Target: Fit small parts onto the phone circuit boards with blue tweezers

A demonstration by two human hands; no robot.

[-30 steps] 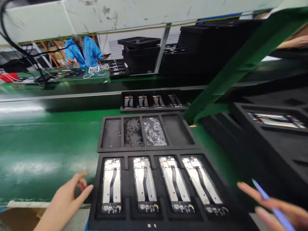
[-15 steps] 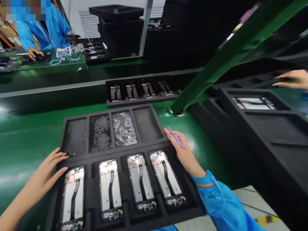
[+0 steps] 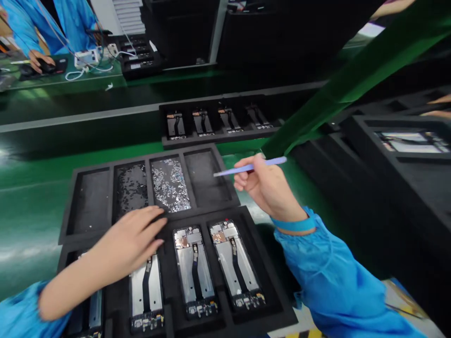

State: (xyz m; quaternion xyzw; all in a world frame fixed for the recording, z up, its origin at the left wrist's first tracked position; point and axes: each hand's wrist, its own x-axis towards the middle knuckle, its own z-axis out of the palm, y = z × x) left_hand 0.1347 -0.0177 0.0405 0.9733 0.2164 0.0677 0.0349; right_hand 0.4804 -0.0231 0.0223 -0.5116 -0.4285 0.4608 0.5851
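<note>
A black foam tray point(image 3: 268, 310) in front of me holds several phone frames point(image 3: 193, 267) with black flex cables, one per slot. My left hand point(image 3: 128, 241) lies flat, fingers stretched, over the top of the second phone frame point(image 3: 146, 291) from the left. My right hand point(image 3: 269, 188) hovers above the tray's far right corner, pinched on lilac tweezers point(image 3: 248, 168) whose tip points left. Just beyond is a second black tray point(image 3: 66, 220) with several compartments, two of them strewn with small shiny scraps point(image 3: 171, 185).
A third tray of phone frames point(image 3: 218, 124) sits farther back on the green conveyor belt point(image 3: 35, 197). Stacked black trays point(image 3: 394, 188) stand at the right, beside a slanting green post point(image 3: 345, 80). Across the line, a person in a blue coat point(image 3: 21, 28) works.
My left hand moved from the tray's left edge onto the second phone frame. My right hand lifted and turned the tweezers so that they point left. The view tilted down.
</note>
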